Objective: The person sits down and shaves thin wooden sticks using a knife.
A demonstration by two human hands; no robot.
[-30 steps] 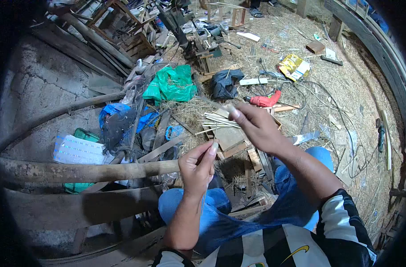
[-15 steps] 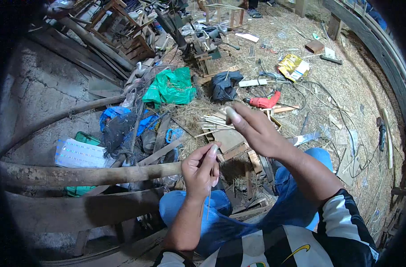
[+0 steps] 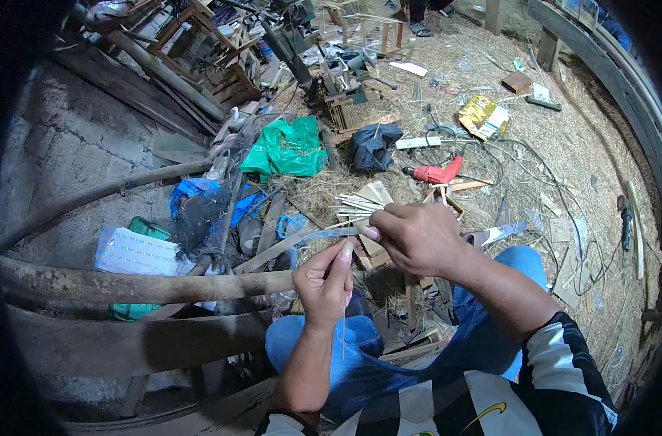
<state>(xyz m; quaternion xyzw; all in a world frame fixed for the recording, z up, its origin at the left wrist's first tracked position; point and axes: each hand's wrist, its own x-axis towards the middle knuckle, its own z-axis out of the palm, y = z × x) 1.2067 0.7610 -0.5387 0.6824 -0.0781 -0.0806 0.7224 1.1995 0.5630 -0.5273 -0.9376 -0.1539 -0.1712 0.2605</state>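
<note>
My left hand (image 3: pixel 322 287) is closed in a pinch around a thin stick (image 3: pixel 344 340), whose lower end hangs below the fingers over my jeans. My right hand (image 3: pixel 423 240) is closed, just above and to the right of the left. From its fingertips a flat, shiny, pale strip like a blade (image 3: pixel 329 233) points left, passing just above my left thumb tip. The handle end, if there is one, is hidden inside my right hand. Beyond my right hand lies a bundle of pale wooden sticks (image 3: pixel 356 203).
A red power drill (image 3: pixel 436 171) lies on the straw-covered ground beside a black plastic bag (image 3: pixel 374 145). A green plastic bag (image 3: pixel 286 149) is farther left. A thick bamboo pole (image 3: pixel 142 283) runs in from the left. Cables (image 3: pixel 538 161) trail on the right.
My right hand has come down and nearer to my left hand, and the pale strip now shows sideways above the left thumb. The left hand keeps its pinch on the stick.
</note>
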